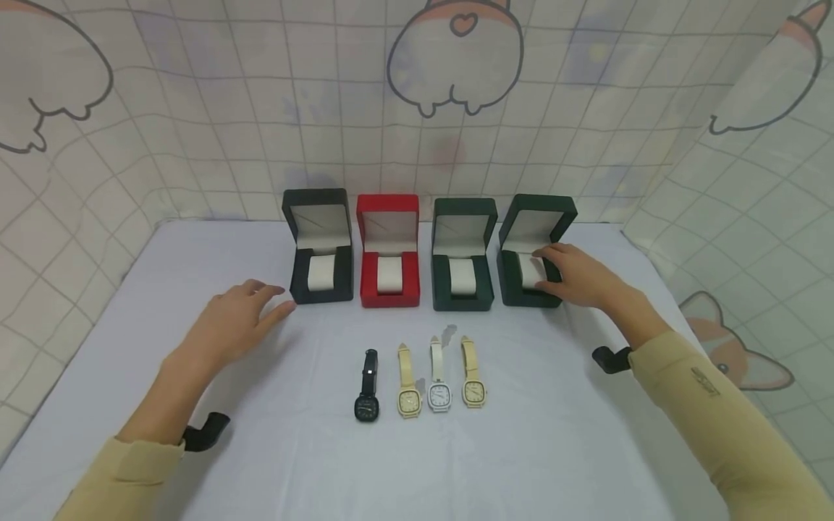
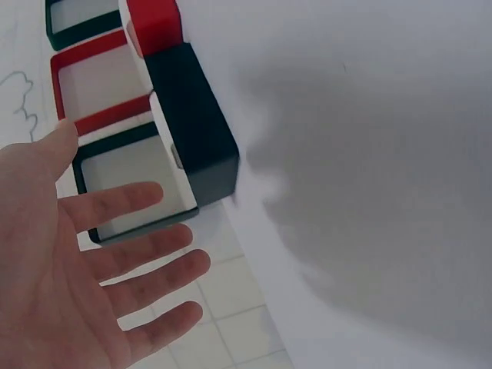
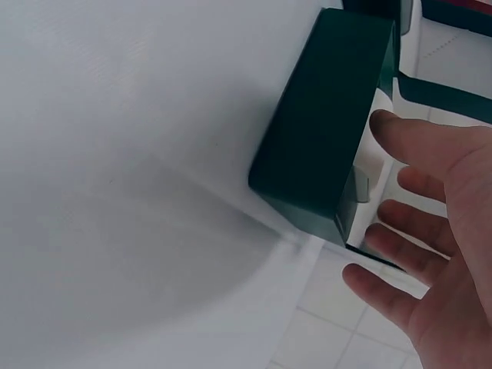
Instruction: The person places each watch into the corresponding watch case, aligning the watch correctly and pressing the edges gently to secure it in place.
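Observation:
Four open watch boxes stand in a row: a dark green-black one, a red one, a green one and another dark green one. Each has a white cushion inside. My right hand hangs over the rightmost box, thumb and fingertips close around its white cushion, fingers spread. To the left, my left hand hovers beside the leftmost box with its fingers apart and nothing in them. Nearer me lie a black watch, two gold watches and a silver-white watch.
A white cloth covers the table under the boxes and watches. Behind and at both sides hangs a grid-patterned curtain with cartoon animals. The box lids lean up close to the back edge.

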### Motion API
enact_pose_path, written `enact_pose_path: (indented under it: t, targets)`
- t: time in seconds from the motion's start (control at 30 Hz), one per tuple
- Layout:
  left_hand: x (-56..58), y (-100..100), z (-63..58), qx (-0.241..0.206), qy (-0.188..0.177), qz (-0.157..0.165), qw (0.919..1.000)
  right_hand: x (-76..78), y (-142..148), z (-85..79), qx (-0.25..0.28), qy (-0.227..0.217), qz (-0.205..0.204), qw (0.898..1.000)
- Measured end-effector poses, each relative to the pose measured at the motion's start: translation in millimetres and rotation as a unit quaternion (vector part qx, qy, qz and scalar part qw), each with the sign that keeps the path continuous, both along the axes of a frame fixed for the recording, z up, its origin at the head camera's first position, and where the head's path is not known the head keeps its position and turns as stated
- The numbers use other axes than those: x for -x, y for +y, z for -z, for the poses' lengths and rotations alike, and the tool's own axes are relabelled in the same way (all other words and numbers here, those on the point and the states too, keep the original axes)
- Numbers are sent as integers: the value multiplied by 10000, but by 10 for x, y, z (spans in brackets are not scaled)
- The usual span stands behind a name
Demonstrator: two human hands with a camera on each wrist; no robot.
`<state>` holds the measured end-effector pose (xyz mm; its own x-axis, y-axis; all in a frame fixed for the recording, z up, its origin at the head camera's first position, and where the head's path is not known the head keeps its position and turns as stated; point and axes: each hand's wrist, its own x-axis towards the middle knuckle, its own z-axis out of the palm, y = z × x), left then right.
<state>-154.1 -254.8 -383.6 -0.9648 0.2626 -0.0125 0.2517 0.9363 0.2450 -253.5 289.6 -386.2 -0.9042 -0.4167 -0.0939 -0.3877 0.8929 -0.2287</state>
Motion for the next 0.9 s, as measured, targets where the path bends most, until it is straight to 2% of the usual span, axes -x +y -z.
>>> enact_pose_path:
  t: [0.27, 0.6, 0.77, 0.9]
  targets:
    - [-92, 160, 70, -332, 0, -87, 9994, 97, -68, 25, 33, -99, 72, 9999]
    - [-212, 433, 218, -1221, 276, -112, 9921, 145, -109, 70, -89, -250, 29, 9996]
    - [-314, 562, 249, -1737, 135, -112, 9846, 163, -139, 87, -161, -307, 124, 9993]
    - [-398, 653, 278, -2079, -220, -88, 9779, 171, -157, 94, -210, -297, 194, 9992]
